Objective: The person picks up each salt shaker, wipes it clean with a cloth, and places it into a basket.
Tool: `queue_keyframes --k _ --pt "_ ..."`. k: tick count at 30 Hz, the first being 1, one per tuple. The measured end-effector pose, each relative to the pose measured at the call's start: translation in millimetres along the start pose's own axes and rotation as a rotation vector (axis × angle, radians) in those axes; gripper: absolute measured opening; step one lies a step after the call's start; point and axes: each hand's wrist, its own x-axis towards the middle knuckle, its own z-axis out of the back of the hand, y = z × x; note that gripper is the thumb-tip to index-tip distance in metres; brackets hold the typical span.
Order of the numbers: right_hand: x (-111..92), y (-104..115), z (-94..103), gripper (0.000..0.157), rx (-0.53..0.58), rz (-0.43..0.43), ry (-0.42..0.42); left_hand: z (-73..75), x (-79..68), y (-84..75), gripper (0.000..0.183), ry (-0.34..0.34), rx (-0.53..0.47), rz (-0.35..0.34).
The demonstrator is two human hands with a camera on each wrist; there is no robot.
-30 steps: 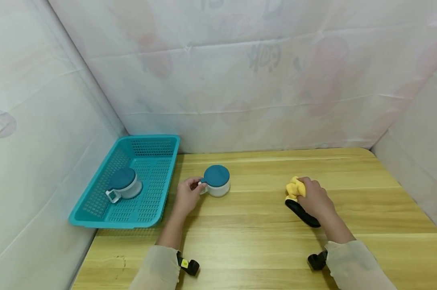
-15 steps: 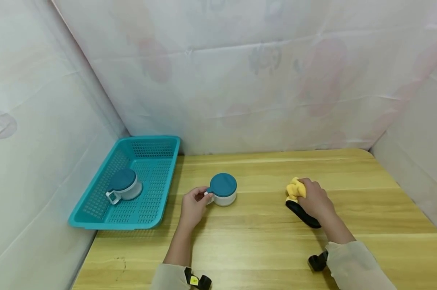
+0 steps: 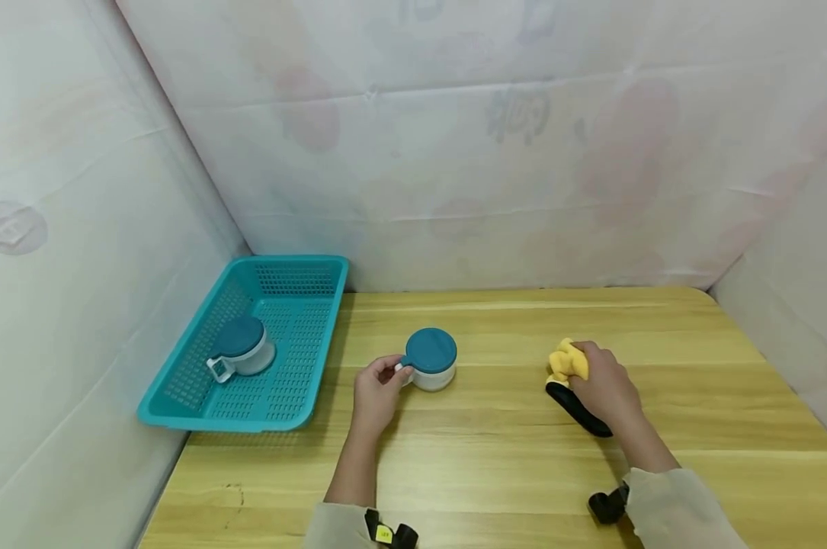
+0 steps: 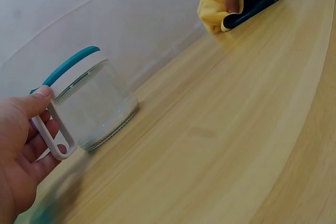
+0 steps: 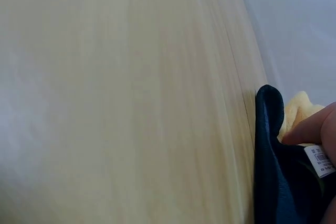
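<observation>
My left hand (image 3: pixel 375 393) grips the white handle (image 4: pixel 52 135) of a clear glass jar (image 4: pixel 97 106) with a blue lid (image 3: pixel 431 351). In the left wrist view the thumb lies at the top of the handle and the fingers curl behind it. Whether the jar's base touches the table cannot be told. To the right, my right hand (image 3: pixel 608 385) grips a bunched cloth, yellow on one side and dark on the other (image 3: pixel 567 362). A white label (image 5: pixel 320 160) shows on the cloth in the right wrist view, where most of the hand is cut off.
A turquoise plastic basket (image 3: pixel 310 381) stands at the left on the wooden table (image 3: pixel 495 457). Inside it lies a second jar (image 3: pixel 242 347) with a blue lid and white handle, tilted. Pale printed sheeting (image 3: pixel 454 168) walls the table's back and sides.
My left hand has carried the jar a little to the right and nearer to me. The right hand keeps its hold on the cloth in about the same place. The head view has shifted slightly.
</observation>
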Motion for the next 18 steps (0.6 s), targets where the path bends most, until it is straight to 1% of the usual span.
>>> queue_keyframes --k 3,5,9,12,14,18 --pt "4 -2 -4.2 0.062 0.033 0.016 -0.01 -1.4 -0.7 2.4 0.019 -0.008 -0.017 0.002" --pt "3 -2 -5.2 0.063 0.053 0.008 -0.016 -3.3 -1.3 3.0 0.02 -0.008 -0.019 0.015" --pt "2 7 -10.9 0.064 0.101 -0.017 -0.026 -4.5 -3.0 2.6 0.019 -0.01 -0.006 0.026" --pt "-1 21 -20.1 0.061 0.168 -0.02 -0.059 -4.6 -4.2 2.5 0.019 -0.007 -0.003 0.027" --pt "-3 33 -27.6 0.06 0.232 -0.005 -0.1 -4.6 -4.8 2.3 0.019 -0.005 -0.004 0.028" --pt "-9 67 -44.1 0.059 0.392 0.063 -0.168 -4.1 -3.7 3.2 0.019 -0.013 -0.009 0.026"
